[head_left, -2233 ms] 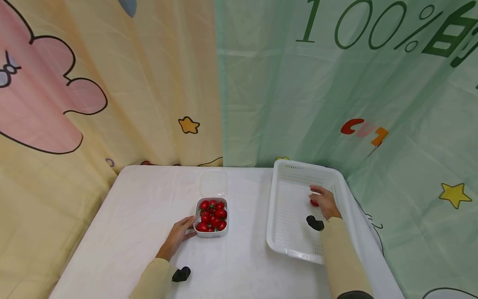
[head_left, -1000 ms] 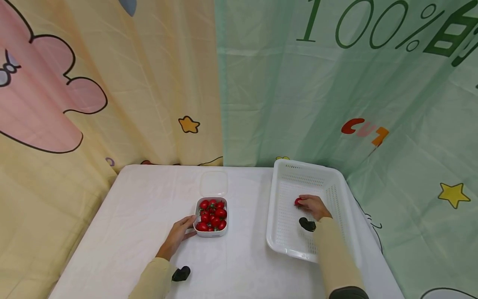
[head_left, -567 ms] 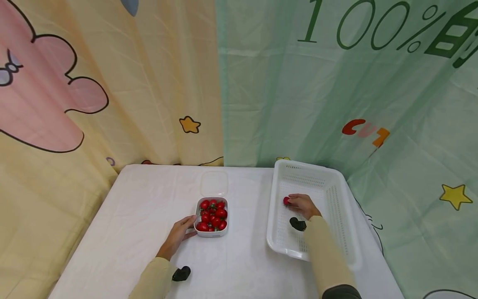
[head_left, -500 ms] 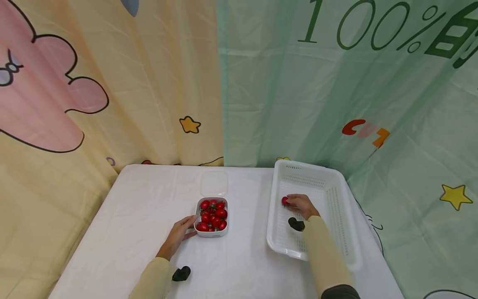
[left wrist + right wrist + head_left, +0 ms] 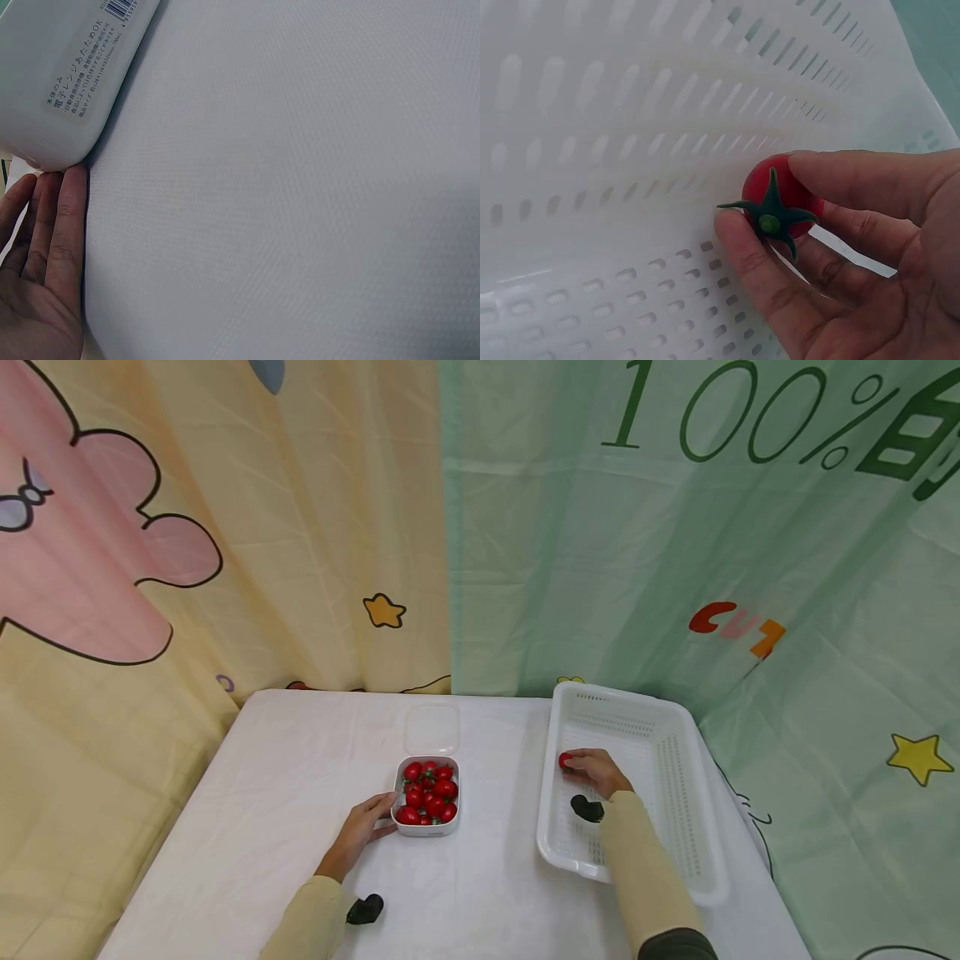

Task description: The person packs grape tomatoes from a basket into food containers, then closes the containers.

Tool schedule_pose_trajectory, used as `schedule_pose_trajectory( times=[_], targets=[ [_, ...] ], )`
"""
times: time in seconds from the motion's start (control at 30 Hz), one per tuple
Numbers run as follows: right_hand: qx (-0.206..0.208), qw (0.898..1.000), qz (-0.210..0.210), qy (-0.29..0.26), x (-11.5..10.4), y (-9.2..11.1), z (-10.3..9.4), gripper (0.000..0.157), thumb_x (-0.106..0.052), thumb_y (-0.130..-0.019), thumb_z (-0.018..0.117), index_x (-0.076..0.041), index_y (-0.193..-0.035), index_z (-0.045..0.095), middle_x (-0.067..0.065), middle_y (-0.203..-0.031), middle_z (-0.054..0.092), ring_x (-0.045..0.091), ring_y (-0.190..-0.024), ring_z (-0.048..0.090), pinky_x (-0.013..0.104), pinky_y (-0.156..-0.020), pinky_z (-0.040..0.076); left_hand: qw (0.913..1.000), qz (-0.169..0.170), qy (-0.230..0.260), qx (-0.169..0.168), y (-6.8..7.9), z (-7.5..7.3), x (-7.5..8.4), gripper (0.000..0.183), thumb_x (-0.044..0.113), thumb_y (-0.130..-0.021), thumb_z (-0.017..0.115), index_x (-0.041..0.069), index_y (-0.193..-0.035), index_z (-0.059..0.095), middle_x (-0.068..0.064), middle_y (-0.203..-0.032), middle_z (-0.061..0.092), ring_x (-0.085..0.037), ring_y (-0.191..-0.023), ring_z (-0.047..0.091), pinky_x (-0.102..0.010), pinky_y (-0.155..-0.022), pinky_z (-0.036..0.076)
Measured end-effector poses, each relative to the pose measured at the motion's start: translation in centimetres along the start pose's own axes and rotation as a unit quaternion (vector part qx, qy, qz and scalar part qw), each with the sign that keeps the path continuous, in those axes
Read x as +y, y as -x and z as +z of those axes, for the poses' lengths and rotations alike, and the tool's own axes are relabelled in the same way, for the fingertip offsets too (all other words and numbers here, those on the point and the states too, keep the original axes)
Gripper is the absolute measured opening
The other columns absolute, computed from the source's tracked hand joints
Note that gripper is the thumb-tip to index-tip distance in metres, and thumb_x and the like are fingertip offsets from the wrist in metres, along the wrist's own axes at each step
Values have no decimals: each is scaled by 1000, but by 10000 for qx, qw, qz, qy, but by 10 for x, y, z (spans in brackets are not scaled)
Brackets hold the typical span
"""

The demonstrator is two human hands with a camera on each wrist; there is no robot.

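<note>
In the head view my right hand (image 5: 598,772) pinches a small red tomato (image 5: 564,761) at the left side of a white slotted basket (image 5: 660,752). The right wrist view shows the tomato (image 5: 759,184) between thumb and fingers, its green star-shaped stem end turned to the camera and the basket's slotted wall (image 5: 615,90) beyond. My left hand (image 5: 358,832) touches the near left corner of a white box (image 5: 427,831) filled with several red tomatoes (image 5: 434,806). In the left wrist view its fingers (image 5: 67,217) lie nearly straight against the box's (image 5: 45,60) end.
A clear lid (image 5: 432,730) lies flat behind the box. Everything stands on a white-covered table (image 5: 315,743), with the basket at its right side. Yellow (image 5: 330,527) and green (image 5: 525,527) printed curtains hang behind and at the sides.
My right hand has carried the tomato leftward across the basket, from its right-hand part to its left side. The left hand and the box stay where they were.
</note>
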State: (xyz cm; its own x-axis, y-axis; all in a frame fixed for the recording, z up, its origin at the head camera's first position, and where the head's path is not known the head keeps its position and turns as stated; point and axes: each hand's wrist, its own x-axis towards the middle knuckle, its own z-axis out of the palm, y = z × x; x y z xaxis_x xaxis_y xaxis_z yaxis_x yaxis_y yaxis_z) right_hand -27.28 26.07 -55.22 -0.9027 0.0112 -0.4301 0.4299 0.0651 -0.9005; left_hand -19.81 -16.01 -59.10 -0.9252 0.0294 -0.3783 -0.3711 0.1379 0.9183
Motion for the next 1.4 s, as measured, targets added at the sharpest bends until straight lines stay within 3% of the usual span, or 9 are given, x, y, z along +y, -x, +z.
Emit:
schedule_pose_trajectory(
  times=[0.2, 0.4, 0.63, 0.93, 1.23, 1.4],
  targets=[
    [-46, 9999, -124, 24, -3, 0, 0, 37, -2, -89, 66, 12, -121, 56, 16, -105, 65, 25, -90, 64, 39, -86, 56, 10000, -18, 55, 22, 0, 0, 0, 70, 47, -94, 56, -7, -138, 44, -24, -130, 50, -32, -115, 51, -40, -91, 53],
    [-140, 9993, -346, 85, -9, 4, -1, 37, -5, -90, 66, 12, -121, 56, 13, -103, 65, 26, -93, 65, 44, -93, 52, 10000, -30, 58, 32, 1, 1, 0, 69, 46, -95, 55, -7, -138, 44, -25, -131, 49, -32, -115, 50, -39, -92, 53],
    [-277, 9973, -637, -244, -18, 12, 3, 35, 0, -91, 63, 15, -121, 53, 7, -96, 66, 16, -85, 65, 34, -85, 57, 10000, -58, 18, 33, 3, 0, 1, 62, 40, -99, 52, -7, -138, 44, -25, -132, 48, -33, -116, 49, -40, -93, 52],
    [12, 9957, -887, -283, -24, 24, 9, 36, -9, -92, 65, 9, -122, 57, 12, -107, 65, 22, -90, 67, 37, -88, 55, 10000, -52, 2, 27, 2, -1, 1, 64, 42, -98, 53, -7, -138, 44, -25, -134, 48, -35, -119, 49, -41, -93, 52],
    [59, 9887, -1373, -605, -33, 39, 14, 34, -4, -92, 64, 14, -119, 54, 5, -94, 67, 18, -79, 68, 31, -78, 58, 10000, -35, -16, -64, 2, 0, 3, 72, 48, -95, 55, -7, -140, 42, -26, -136, 46, -36, -121, 47, -40, -94, 52],
    [103, 9861, -1511, -684, -39, 47, 21, 37, -3, -91, 64, 14, -121, 52, 8, -100, 64, 16, -81, 68, 30, -81, 58, 10000, -69, -36, -46, 1, 0, 2, 71, 48, -95, 55, -6, -140, 42, -26, -136, 46, -37, -121, 47, -40, -94, 51]
  ],
)
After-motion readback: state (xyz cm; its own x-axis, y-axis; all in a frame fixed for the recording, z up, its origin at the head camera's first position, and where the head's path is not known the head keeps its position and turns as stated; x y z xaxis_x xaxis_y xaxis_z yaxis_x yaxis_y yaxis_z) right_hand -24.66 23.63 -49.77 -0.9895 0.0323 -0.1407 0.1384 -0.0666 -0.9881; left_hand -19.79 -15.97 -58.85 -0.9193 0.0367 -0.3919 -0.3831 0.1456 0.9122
